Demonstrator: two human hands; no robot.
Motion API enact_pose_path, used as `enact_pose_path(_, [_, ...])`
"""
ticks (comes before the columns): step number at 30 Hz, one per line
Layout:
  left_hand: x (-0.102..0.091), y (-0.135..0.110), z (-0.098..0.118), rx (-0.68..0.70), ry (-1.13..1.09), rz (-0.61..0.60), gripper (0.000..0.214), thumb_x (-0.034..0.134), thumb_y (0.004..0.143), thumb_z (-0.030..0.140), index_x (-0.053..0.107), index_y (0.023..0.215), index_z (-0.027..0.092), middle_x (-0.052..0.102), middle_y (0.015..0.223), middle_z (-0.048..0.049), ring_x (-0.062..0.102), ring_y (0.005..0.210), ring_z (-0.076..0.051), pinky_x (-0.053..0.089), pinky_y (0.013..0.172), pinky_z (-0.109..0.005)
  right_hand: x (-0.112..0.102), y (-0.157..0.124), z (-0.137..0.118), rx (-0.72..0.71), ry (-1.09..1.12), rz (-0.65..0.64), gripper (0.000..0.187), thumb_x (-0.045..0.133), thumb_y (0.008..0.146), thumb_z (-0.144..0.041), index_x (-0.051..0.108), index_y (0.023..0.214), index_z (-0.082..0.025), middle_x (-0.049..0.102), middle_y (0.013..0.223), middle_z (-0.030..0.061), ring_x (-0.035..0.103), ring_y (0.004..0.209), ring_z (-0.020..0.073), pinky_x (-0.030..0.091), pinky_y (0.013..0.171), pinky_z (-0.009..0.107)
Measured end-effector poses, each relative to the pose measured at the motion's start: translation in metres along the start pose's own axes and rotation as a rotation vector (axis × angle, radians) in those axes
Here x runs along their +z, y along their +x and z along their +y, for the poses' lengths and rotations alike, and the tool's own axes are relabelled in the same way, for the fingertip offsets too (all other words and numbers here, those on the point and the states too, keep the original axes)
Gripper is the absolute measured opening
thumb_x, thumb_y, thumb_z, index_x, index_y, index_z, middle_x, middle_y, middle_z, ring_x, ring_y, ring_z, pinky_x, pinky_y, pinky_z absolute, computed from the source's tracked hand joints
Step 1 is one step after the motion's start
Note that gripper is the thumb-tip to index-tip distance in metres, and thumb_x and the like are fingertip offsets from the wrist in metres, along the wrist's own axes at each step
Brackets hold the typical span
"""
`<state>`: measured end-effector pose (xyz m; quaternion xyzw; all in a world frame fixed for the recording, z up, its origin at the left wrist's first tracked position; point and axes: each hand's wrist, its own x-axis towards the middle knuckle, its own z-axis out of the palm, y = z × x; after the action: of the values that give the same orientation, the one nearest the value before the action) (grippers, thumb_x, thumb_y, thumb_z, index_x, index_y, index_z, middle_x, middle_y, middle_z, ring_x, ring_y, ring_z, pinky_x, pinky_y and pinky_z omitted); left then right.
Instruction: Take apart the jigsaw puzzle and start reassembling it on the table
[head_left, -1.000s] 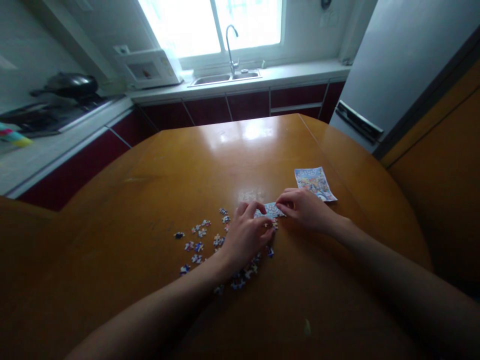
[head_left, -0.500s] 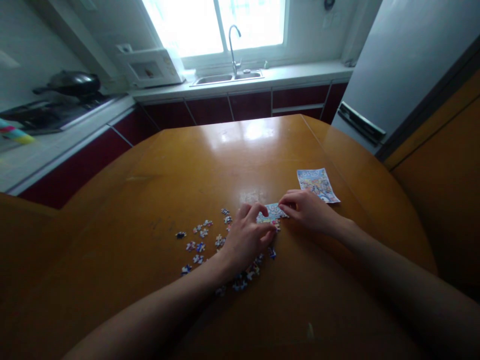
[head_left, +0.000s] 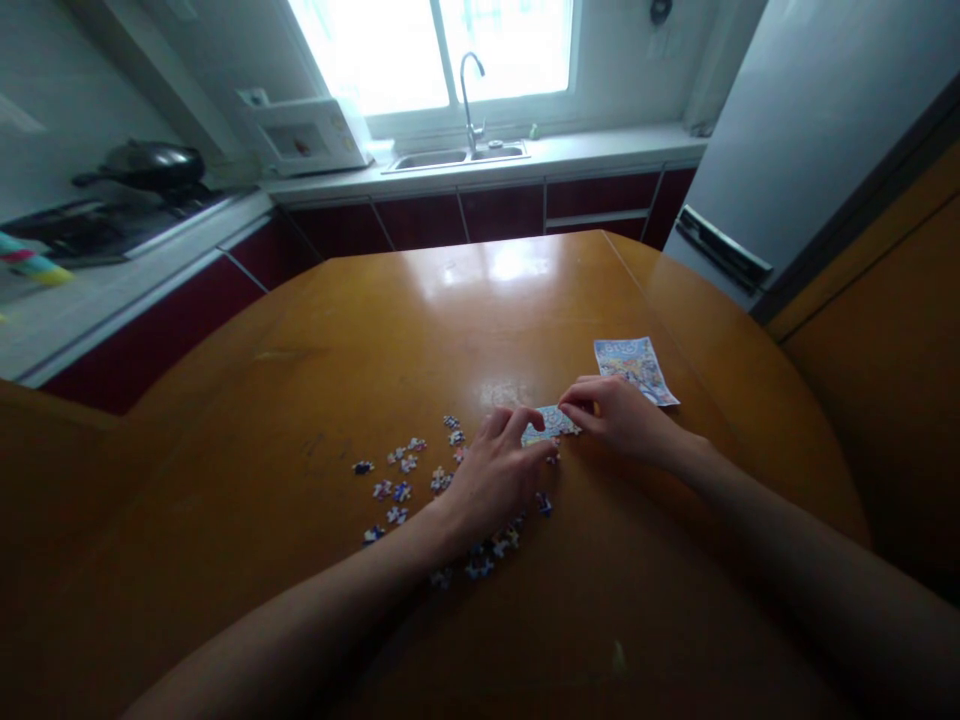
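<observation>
A small joined section of a jigsaw puzzle (head_left: 551, 421), pale blue and white, lies flat between my two hands. My left hand (head_left: 501, 470) arches over its left end, thumb and index finger apart, the thumb tip near the lower edge. At the upper right edge, my right hand (head_left: 611, 412) is closed in a pinch on the joined section; the exact contact is hidden by the fingers. Loose jigsaw pieces (head_left: 402, 491) are scattered to the left of and beneath my left hand. One dark blue piece (head_left: 544, 503) lies just below that hand.
A printed picture sheet (head_left: 636, 369) lies beyond my right hand on the wooden table (head_left: 420, 340). Past the table's far edge stand a counter with a sink (head_left: 431, 160), a microwave (head_left: 307, 137) and a wok (head_left: 150, 166) on the stove. A fridge (head_left: 810, 130) is at right.
My left hand has shifted slightly right and its thumb has stretched out from the index finger. The right hand stays at the puzzle's upper right edge, barely moved.
</observation>
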<state>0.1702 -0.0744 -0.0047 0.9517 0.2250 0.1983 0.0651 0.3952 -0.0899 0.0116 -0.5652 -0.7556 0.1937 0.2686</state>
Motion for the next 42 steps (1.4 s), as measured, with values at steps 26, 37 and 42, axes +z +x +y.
enact_pose_path(26, [-0.074, -0.126, -0.022, -0.294, -0.132, 0.061, 0.013, 0.064, 0.09, 0.02, 0.073, 0.097, 0.026, 0.058, 0.11, -0.0064, 0.049, 0.105, -0.023, 0.047, 0.087, -0.039, 0.014, -0.015, -0.03, -0.018, 0.069, 0.249, 0.019, 0.057, 0.087, -0.021, 0.073, 0.095, -0.017, 0.07, 0.082, 0.0047, 0.057, 0.066, 0.0151, 0.044, 0.061, 0.031])
enact_pose_path(37, [-0.068, -0.121, -0.011, -0.128, -0.139, -0.132, 0.033, 0.06, 0.092, 0.02, 0.066, 0.123, 0.033, 0.052, 0.129, -0.0065, 0.044, 0.117, -0.026, 0.043, 0.103, -0.046, 0.026, -0.018, -0.03, -0.041, 0.083, 0.151, 0.019, 0.055, 0.089, -0.025, 0.072, 0.095, -0.019, 0.069, 0.082, 0.0052, 0.056, 0.063, 0.0153, 0.043, 0.059, 0.032])
enact_pose_path(42, [-0.069, -0.124, -0.023, -0.181, -0.106, -0.007, 0.032, 0.059, 0.092, 0.017, 0.066, 0.121, 0.031, 0.053, 0.123, -0.0069, 0.045, 0.115, -0.026, 0.044, 0.101, -0.046, 0.025, -0.017, -0.029, -0.026, 0.072, 0.154, 0.019, 0.056, 0.089, -0.026, 0.073, 0.096, -0.018, 0.069, 0.084, 0.0054, 0.056, 0.064, 0.015, 0.043, 0.058, 0.032])
